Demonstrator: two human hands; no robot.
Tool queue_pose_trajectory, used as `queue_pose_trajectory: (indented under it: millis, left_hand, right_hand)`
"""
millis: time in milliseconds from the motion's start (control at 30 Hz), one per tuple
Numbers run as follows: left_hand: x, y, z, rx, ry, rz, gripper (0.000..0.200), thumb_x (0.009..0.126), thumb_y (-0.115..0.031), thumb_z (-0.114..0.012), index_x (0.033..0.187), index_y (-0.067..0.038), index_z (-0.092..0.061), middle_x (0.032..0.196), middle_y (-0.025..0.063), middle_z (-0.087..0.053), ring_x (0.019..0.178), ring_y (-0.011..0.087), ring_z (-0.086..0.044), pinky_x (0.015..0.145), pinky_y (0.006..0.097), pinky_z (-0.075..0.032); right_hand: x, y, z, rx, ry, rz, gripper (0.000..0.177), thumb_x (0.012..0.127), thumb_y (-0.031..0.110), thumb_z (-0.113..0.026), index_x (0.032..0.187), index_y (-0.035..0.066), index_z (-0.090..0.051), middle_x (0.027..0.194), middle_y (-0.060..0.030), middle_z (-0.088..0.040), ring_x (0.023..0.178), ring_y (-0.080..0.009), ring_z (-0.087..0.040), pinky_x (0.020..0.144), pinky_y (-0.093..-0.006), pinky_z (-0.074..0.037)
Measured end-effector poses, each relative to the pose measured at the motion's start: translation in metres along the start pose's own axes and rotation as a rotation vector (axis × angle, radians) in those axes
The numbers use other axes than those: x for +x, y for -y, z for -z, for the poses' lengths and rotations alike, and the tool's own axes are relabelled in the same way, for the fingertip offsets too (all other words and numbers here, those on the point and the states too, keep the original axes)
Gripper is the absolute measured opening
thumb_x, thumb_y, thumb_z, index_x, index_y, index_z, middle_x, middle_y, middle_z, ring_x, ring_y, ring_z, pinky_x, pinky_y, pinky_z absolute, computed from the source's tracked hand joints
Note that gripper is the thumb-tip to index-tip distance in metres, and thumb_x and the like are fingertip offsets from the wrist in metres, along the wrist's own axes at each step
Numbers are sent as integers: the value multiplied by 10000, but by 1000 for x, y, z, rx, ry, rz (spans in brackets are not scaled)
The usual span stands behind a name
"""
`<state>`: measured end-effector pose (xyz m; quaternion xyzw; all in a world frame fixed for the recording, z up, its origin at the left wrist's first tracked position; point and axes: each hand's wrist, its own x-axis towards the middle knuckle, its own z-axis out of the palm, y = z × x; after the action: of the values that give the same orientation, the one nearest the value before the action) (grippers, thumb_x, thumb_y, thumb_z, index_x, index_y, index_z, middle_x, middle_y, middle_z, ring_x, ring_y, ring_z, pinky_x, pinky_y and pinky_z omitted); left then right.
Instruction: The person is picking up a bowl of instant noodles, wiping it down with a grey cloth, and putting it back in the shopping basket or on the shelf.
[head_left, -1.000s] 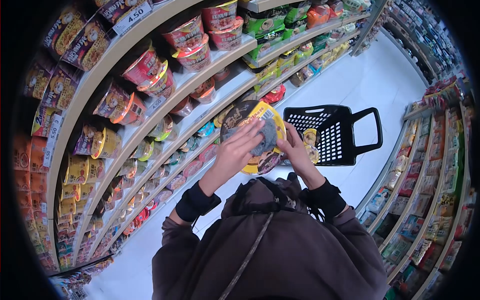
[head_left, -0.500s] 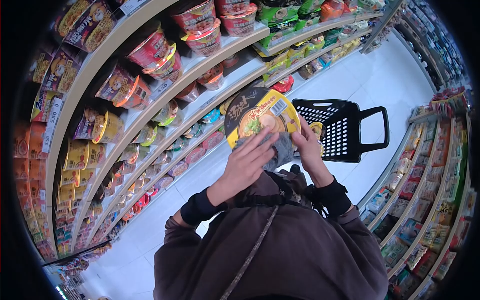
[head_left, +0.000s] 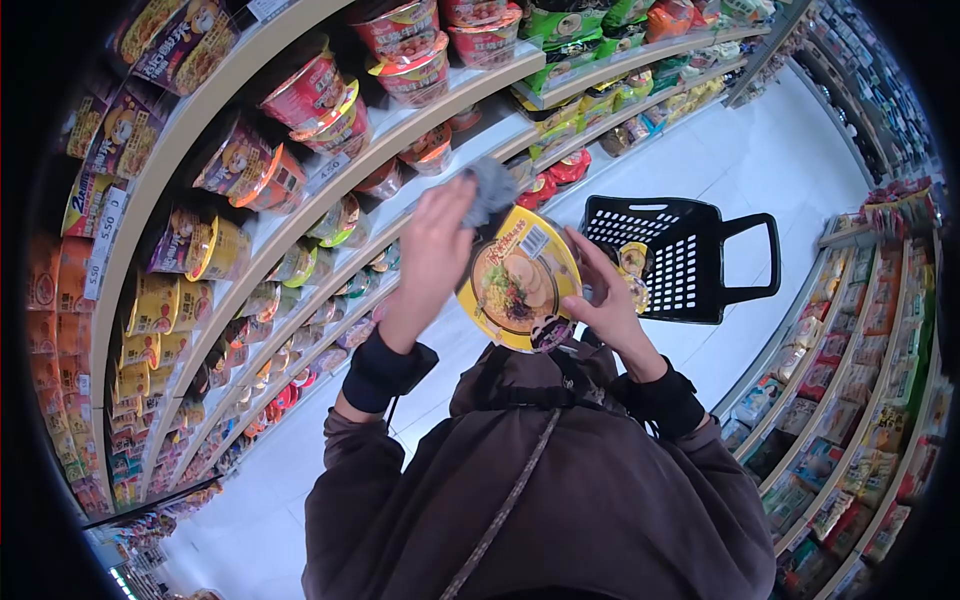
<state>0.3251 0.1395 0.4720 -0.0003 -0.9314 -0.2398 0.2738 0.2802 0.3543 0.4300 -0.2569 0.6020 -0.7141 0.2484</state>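
My right hand (head_left: 610,312) grips the right edge of an instant noodle bowl (head_left: 522,275). Its round lid is yellow and black, with a picture of noodles and a barcode, and it faces up toward me. A crumpled grey cloth (head_left: 490,190) is in my left hand (head_left: 430,258), which is blurred by motion at the upper left of the bowl. The cloth is near the lid's upper left edge; whether it touches cannot be made out.
A black shopping basket (head_left: 706,285) with a handle stands on the floor ahead to the right, with yellow noodle cups (head_left: 634,262) inside. Shelves of noodle bowls (head_left: 408,70) curve along the left. Low shelves of packaged goods (head_left: 835,345) line the right.
My left hand has moved up and left with the grey cloth, off the middle of the lid. The bowl has come slightly lower, and more of its lid picture shows.
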Motion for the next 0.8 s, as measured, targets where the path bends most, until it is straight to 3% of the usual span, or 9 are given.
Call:
queue_pose_trajectory:
  millis: [33, 100, 200, 267, 333, 533, 600, 633, 800]
  left_hand:
    - [0, 13, 2, -1, 0, -6, 403, 601, 45, -510, 1004, 25, -510, 1120, 161, -474, 1063, 298, -431, 842, 345, -377]
    - [2, 34, 5, -96, -42, 219, 414, 640, 42, -478, 1054, 38, -487, 1086, 204, -483, 1024, 318, -457, 844, 342, -374]
    - [-2, 34, 10, -92, -245, 220, 338, 665, 49, -504, 1003, 68, -500, 1025, 192, -529, 969, 300, -507, 841, 305, -377]
    - [-6, 17, 10, -91, -303, 171, 311, 670, 43, -520, 980, 67, -520, 1012, 201, -533, 962, 299, -513, 842, 317, -375]
    - [-8, -2, 9, -110, -205, -77, 398, 594, 53, -505, 992, 45, -506, 1085, 184, -493, 957, 324, -488, 833, 360, -380]
    - [-21, -23, -13, -264, 16, -97, 419, 552, 58, -543, 967, 23, -497, 1145, 92, -469, 1013, 292, -442, 823, 355, -385]
    - [-31, -32, -17, -288, 42, -95, 440, 528, 48, -555, 963, 5, -504, 1160, 81, -457, 1017, 278, -435, 831, 345, -375]
    - [-35, -38, -16, -279, 83, -113, 447, 517, 41, -558, 959, -3, -509, 1169, 73, -450, 1021, 275, -430, 836, 341, -369]
    - [-49, -53, -5, -316, 256, -196, 438, 509, 16, -556, 944, -21, -523, 1187, 53, -436, 1040, 262, -411, 838, 356, -357]
  right_hand:
    - [0, -1, 2, 0, -4, 5, 734, 643, 172, -678, 1260, 79, -292, 1169, -43, -381, 964, -153, -422, 825, -273, -362]
    - [0, -4, 7, 95, 44, 79, 716, 666, 161, -656, 1265, 76, -275, 1160, -69, -391, 978, -156, -424, 839, -277, -356]
    - [-1, 4, 3, 245, -45, -95, 696, 689, 149, -632, 1270, 73, -256, 1160, -103, -386, 1006, -168, -420, 858, -284, -344]
    - [3, -5, 3, 168, -20, -59, 671, 712, 152, -609, 1273, 87, -246, 1135, -120, -394, 995, -166, -429, 821, -266, -371]
    - [6, -2, -2, 194, -85, -148, 658, 721, 174, -604, 1270, 101, -249, 1083, -101, -417, 965, -153, -441, 763, -241, -400]
    - [11, 8, -8, 158, -108, -99, 624, 734, 213, -585, 1253, 110, -254, 1041, -86, -438, 928, -147, -462, 674, -223, -430]
    - [11, 16, -9, 196, -231, -201, 609, 742, 232, -567, 1252, 112, -257, 1056, -83, -446, 945, -140, -460, 669, -223, -431]
    - [12, 17, -8, 178, -268, -209, 589, 750, 230, -549, 1246, 92, -264, 1093, -84, -442, 992, -136, -438, 754, -242, -407]
    - [16, 6, 8, 267, -250, -98, 555, 758, 205, -534, 1226, 44, -283, 1151, -90, -417, 1053, -149, -400, 887, -265, -312]
